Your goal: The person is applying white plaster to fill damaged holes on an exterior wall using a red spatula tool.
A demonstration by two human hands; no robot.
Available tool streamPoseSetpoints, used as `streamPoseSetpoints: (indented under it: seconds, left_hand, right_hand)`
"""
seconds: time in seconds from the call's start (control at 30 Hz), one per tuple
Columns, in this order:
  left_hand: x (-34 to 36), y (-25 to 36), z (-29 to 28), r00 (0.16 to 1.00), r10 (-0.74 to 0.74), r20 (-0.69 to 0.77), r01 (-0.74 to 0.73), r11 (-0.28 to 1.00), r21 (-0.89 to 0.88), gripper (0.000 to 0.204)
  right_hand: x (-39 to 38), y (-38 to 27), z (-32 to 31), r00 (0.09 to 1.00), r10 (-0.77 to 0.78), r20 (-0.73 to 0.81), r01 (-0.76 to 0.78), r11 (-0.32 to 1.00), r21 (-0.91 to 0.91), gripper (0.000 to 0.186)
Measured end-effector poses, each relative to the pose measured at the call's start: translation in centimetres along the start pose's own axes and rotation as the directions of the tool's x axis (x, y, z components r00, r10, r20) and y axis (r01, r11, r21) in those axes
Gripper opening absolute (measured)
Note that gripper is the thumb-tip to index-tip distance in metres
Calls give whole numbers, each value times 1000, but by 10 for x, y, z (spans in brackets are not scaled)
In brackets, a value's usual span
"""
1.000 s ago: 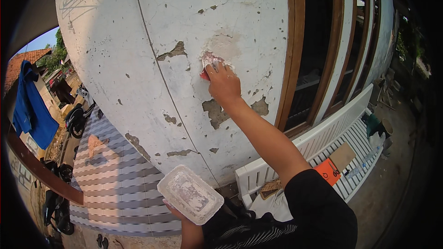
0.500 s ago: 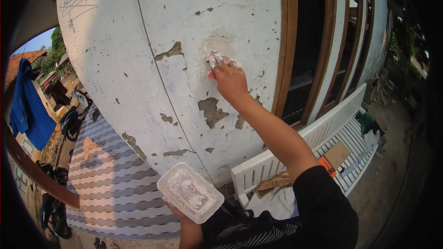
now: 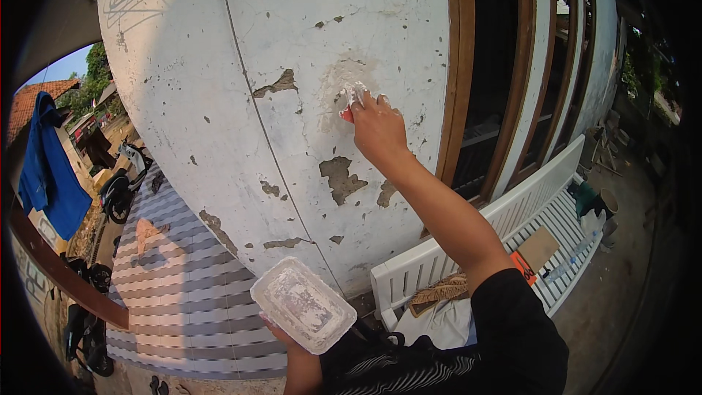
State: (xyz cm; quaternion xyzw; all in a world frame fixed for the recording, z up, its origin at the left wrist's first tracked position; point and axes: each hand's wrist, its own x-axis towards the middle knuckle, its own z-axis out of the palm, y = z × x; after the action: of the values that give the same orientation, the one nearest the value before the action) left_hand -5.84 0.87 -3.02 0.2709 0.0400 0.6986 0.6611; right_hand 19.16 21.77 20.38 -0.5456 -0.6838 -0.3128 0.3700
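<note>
My right hand (image 3: pixel 380 124) grips a small red scraper (image 3: pixel 349 112) smeared with white paste, pressed to a pale patch (image 3: pixel 340 73) on the peeling white wall (image 3: pixel 183 66). Dark exposed areas of flaked paint lie left of and below that hand. My left hand (image 3: pixel 276 333) is closed on a rectangular plastic container (image 3: pixel 303 303) crusted with white paste, held low in front of me; most of its fingers are hidden beneath the container.
A white slatted bench (image 3: pixel 387 285) with cloth, board and an orange sheet runs below wood-framed windows (image 3: pixel 457 66). At left are a striped tiled floor (image 3: pixel 175 307), a blue garment (image 3: pixel 50 175) hanging, motorbikes (image 3: pixel 117 194) and a brown beam (image 3: pixel 73 278). Clutter stands at the far right.
My right hand with the scraper has moved right across the pale patch. The left hand and container have barely moved.
</note>
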Motion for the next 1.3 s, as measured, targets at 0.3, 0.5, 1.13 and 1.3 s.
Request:
streamPoseSetpoints:
  seconds: [0.3, 0.5, 1.13, 1.3]
  left_hand:
    - [0, 1, -9, 997, 35, -63, -35, 999, 7, 93]
    - [8, -10, -14, 999, 1, -49, -2, 1000, -20, 91]
    - [3, 2, -11, 998, -11, -63, 6, 997, -83, 91]
    - [1, 3, -23, 996, -11, -88, 0, 992, -123, 91]
  right_hand:
    - [2, -7, 49, 1000, -13, -8, 13, 996, -92, 20]
    - [-3, -12, 48, 975, -160, 157, 200, 938, -283, 29]
    - [-15, -11, 28, 979, -203, 25, 204, 974, -97, 17]
    - [-18, -7, 33, 977, -212, 11, 212, 975, -64, 17]
